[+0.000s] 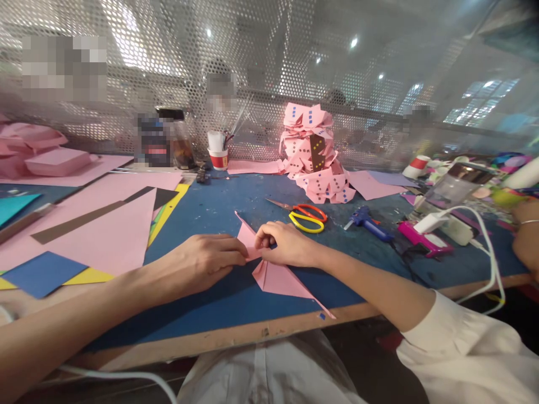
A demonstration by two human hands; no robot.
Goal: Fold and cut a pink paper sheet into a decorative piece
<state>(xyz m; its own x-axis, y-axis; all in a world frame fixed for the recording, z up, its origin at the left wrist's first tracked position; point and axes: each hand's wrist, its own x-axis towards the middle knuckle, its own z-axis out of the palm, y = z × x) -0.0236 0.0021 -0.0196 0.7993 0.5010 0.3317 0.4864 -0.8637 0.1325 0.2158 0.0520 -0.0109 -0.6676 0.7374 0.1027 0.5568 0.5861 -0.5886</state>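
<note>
A folded piece of pink paper (283,280) lies on the blue table mat near the front edge, its two pointed ends reaching away from me and toward me. My left hand (213,255) pinches its left side with the fingertips. From the right, my right hand (286,242) has its fingers curled on the middle of the paper, covering part of the folds. Just beyond my right hand are scissors (307,217) with one red and one yellow handle loop. Farther right lies a blue glue gun (370,224).
Pink sheets (122,230) and a blue square (45,274) lie at left. A stack of dotted pink paper shapes (311,151) stands behind the scissors. A paper cup (218,159) and a perforated metal screen (252,73) are at the back. White cables (490,252) loop at right, near another person's arm.
</note>
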